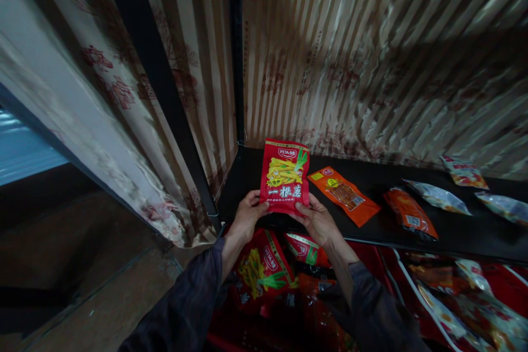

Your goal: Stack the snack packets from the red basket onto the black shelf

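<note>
A red snack packet (pixel 285 176) with yellow sticks and a green onion printed on it is held upright, face towards me, over the left end of a black shelf (pixel 297 219). My left hand (pixel 249 213) pinches its lower left corner, thumb in front. At the lower right corner, my right hand (pixel 317 220) grips it the same way. To the right of it, an orange packet (pixel 345 196) lies flat on the shelf. Below my hands, more red packets (pixel 264 269) of the same print lie in a red container, partly hidden by my forearms.
Farther right on the shelf lie another orange packet (pixel 410 213) and several white packets (pixel 437 196). A second red container with mixed packets (pixel 474 297) stands at the lower right. Black posts (pixel 159 77) and a striped curtain (pixel 371 66) bound the shelf's left end and back.
</note>
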### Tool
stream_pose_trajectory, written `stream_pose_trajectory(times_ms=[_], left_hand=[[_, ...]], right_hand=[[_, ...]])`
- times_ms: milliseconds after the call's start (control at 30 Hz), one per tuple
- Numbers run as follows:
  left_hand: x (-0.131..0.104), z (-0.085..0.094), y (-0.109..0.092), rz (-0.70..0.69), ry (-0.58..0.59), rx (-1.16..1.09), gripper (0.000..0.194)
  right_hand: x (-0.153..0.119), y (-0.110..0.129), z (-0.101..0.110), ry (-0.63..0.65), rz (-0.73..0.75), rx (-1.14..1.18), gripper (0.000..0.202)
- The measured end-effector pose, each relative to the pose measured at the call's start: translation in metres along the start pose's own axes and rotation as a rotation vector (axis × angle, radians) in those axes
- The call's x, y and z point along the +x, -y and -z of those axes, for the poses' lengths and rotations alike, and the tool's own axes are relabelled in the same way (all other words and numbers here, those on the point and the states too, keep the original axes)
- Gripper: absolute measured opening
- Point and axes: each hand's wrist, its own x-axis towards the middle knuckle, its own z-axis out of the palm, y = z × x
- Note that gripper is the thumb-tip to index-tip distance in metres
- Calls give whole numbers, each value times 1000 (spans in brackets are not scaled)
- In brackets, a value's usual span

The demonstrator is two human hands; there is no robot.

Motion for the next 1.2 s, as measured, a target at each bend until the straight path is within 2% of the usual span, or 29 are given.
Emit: stream_pose_trajectory(times_ms=[267, 500, 800, 1000, 1133, 1200], left_hand=[[4, 2, 0, -10, -78, -9, 41], [7, 3, 0, -6, -158, 18, 33], [10, 10, 2, -50, -194, 53, 24], [11, 9, 1, -53, -218, 36, 25], [15, 9, 6, -135, -227, 89, 39], [20, 6, 6, -166, -197, 134, 36]], right_hand=[[9, -8, 0, 0, -2, -9, 45], [6, -14, -3, 8, 10, -5, 48], [4, -18, -3, -100, -6, -10, 44], [10, -23, 0, -155, 11, -17, 37], [21, -21, -2, -177, 28, -27, 35], [31, -17, -6, -179, 28, -26, 34]])
